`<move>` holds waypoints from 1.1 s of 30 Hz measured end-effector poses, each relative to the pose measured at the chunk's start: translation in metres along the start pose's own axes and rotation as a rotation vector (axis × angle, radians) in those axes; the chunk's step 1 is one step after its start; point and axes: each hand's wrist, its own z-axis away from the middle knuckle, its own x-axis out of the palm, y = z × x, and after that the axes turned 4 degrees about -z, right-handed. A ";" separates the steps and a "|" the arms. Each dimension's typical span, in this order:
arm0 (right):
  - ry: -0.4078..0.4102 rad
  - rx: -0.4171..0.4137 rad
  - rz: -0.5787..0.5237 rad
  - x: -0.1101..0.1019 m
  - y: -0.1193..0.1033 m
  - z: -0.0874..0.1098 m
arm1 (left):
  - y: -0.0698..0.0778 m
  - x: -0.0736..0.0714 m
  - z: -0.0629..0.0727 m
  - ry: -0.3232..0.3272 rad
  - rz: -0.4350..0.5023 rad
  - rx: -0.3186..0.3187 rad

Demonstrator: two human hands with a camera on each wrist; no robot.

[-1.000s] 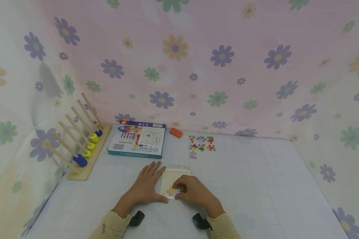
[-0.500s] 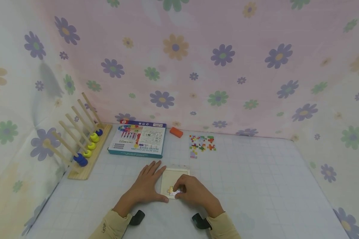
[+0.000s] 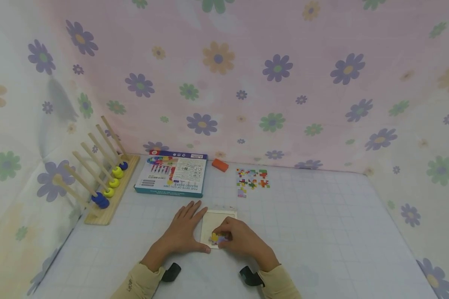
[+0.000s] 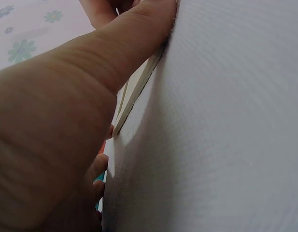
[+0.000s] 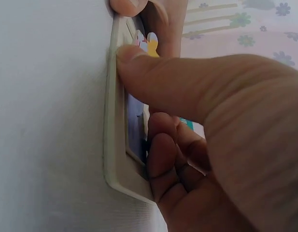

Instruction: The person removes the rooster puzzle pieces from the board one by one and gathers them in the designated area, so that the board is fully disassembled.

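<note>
A shallow wooden puzzle tray (image 3: 211, 221) lies on the cloth between my hands. My left hand (image 3: 182, 234) rests at its left side, fingers spread and straight, the thumb along the near edge. My right hand (image 3: 243, 237) is over the near right part of the tray, with curled fingers and thumb pinching a puzzle piece (image 3: 215, 237) of yellow and purple. In the right wrist view that jigsaw piece (image 5: 152, 44) stands up a little above the tray's rim (image 5: 111, 154), and the thumb touches the rim. A purple piece (image 5: 134, 128) lies inside the frame; the fingers partly hide it.
Several loose puzzle pieces (image 3: 252, 184) lie beyond the tray to the right. An orange block (image 3: 220, 165) sits near the back wall, beside a flat toy box (image 3: 171, 176). At the left stands a wooden peg rack (image 3: 114, 203) with blue and yellow beads.
The right fingers have shifted slightly left over the pieces, and the yellow part now looks tilted up. My left hand and the tray stay in place.
</note>
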 end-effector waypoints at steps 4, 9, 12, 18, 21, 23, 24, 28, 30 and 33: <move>-0.011 -0.012 0.016 0.000 0.000 0.001 | -0.001 0.000 0.000 -0.001 -0.009 0.003; -0.023 0.010 0.025 0.000 -0.002 0.001 | -0.002 0.001 0.000 0.003 0.000 0.007; -0.021 0.018 0.032 0.000 -0.003 0.001 | -0.002 0.002 0.000 0.003 0.006 0.005; -0.005 -0.015 0.034 0.001 0.000 0.001 | -0.003 0.003 0.000 0.004 0.006 0.002; -0.009 -0.038 0.041 0.003 0.001 0.001 | -0.002 0.003 0.000 0.005 -0.001 0.004; -0.012 -0.052 0.050 0.004 0.000 0.001 | -0.002 0.002 0.000 0.006 -0.005 0.004; -0.015 -0.056 0.054 0.004 0.000 0.001 | -0.002 0.002 0.000 0.003 -0.008 0.002; -0.016 -0.058 0.069 0.005 -0.002 0.001 | -0.001 0.001 0.000 0.003 -0.001 -0.005; -0.015 -0.058 0.082 0.005 -0.002 0.002 | 0.000 0.000 0.000 0.002 0.002 -0.008; -0.013 -0.060 0.102 0.004 -0.001 0.002 | 0.000 0.000 0.000 -0.001 0.003 -0.009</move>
